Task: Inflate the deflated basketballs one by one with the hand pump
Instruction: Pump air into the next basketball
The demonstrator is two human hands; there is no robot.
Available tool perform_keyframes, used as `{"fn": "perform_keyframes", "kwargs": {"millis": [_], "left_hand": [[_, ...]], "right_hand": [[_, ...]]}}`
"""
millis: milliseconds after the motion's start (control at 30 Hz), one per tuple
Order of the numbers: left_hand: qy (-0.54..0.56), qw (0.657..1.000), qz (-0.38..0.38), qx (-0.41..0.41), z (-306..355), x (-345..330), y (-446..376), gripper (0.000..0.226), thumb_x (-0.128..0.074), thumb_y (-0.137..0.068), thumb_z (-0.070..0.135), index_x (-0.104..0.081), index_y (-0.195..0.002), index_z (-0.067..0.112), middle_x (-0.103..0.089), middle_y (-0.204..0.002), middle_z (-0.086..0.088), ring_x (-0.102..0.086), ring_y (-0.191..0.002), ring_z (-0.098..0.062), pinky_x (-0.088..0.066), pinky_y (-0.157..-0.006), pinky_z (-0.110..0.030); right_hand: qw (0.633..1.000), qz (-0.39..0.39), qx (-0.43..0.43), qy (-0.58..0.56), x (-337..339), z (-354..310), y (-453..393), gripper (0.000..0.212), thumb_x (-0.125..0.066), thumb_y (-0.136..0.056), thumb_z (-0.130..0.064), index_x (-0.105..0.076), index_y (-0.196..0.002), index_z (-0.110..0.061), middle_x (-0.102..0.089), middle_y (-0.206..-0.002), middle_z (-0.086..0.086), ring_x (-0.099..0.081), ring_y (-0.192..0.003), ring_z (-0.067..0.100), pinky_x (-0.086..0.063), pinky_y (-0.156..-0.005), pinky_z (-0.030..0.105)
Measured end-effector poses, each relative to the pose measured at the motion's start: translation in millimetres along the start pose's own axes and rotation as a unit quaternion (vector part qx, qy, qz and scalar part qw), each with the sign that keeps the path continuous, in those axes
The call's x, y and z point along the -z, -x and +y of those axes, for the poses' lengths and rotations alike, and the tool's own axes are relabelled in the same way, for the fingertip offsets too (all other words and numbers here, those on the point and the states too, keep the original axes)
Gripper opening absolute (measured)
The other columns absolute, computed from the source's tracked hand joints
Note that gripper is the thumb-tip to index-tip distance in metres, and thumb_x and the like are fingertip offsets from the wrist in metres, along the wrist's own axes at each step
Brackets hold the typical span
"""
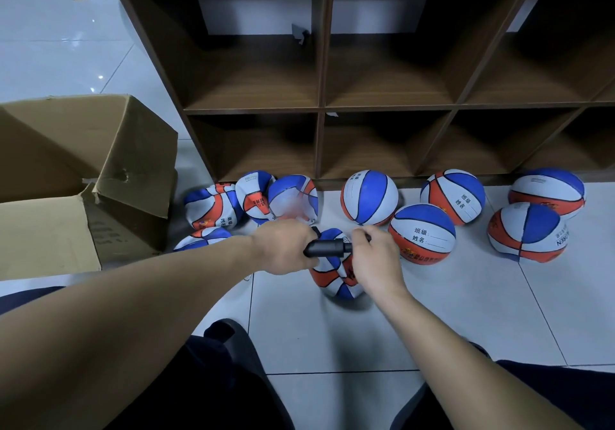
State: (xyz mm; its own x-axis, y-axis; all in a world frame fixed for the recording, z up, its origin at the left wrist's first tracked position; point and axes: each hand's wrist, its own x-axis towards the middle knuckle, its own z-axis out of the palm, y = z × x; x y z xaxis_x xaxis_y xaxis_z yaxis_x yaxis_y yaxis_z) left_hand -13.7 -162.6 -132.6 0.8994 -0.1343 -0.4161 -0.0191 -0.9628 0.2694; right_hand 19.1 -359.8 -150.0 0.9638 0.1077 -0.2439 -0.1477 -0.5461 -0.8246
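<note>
Left hand (283, 250) grips the black hand pump (327, 249) barrel; right hand (374, 256) pinches its handle end, prob. to stroke. Pump sits over the limp basketball (336, 276) on the floor betw. the knees, keeping it steady. Flat ones lie left, round ones right.
</note>
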Motion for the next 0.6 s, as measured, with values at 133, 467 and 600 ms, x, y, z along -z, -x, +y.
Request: {"fn": "perform_keyframes", "kwargs": {"millis": [133,467,600], "left_hand": [[-0.037,0.999,-0.008,0.027,-25.4,1.5,3.3,0.024,-0.064,-0.099,0.05,-0.061,-0.087,0.029,-0.064,-0.078,0.005,-0.063,-0.073,-0.016,-0.048,-0.062,-0.033],[-0.046,0.998,-0.014,0.031,-25.8,1.0,3.7,0.031,-0.061,-0.101,0.055,-0.066,-0.09,0.027,-0.066,-0.078,0.004,-0.065,-0.073,-0.018,-0.048,-0.061,-0.034],[-0.025,0.999,0.024,0.015,-14.5,0.4,1.9,0.028,-0.06,-0.101,0.051,-0.062,-0.083,0.029,-0.064,-0.074,0.006,-0.063,-0.07,-0.015,-0.048,-0.06,-0.033]], "right_hand": [[0.998,0.017,-0.041,-0.037,29.6,11.5,-16.5,0.035,-0.053,-0.108,-0.025,-0.059,-0.078,-0.009,-0.052,-0.068,0.002,-0.046,-0.066,0.02,-0.037,-0.061,0.035],[0.992,0.075,-0.067,-0.071,32.6,18.1,-15.3,0.042,-0.054,-0.105,-0.019,-0.042,-0.065,-0.017,-0.04,-0.06,-0.004,-0.038,-0.063,0.019,-0.033,-0.06,0.035],[0.988,0.133,-0.044,-0.069,27.6,2.5,-8.4,0.043,-0.054,-0.104,-0.018,-0.044,-0.062,-0.017,-0.042,-0.058,-0.004,-0.04,-0.061,0.02,-0.033,-0.056,0.036]]}}
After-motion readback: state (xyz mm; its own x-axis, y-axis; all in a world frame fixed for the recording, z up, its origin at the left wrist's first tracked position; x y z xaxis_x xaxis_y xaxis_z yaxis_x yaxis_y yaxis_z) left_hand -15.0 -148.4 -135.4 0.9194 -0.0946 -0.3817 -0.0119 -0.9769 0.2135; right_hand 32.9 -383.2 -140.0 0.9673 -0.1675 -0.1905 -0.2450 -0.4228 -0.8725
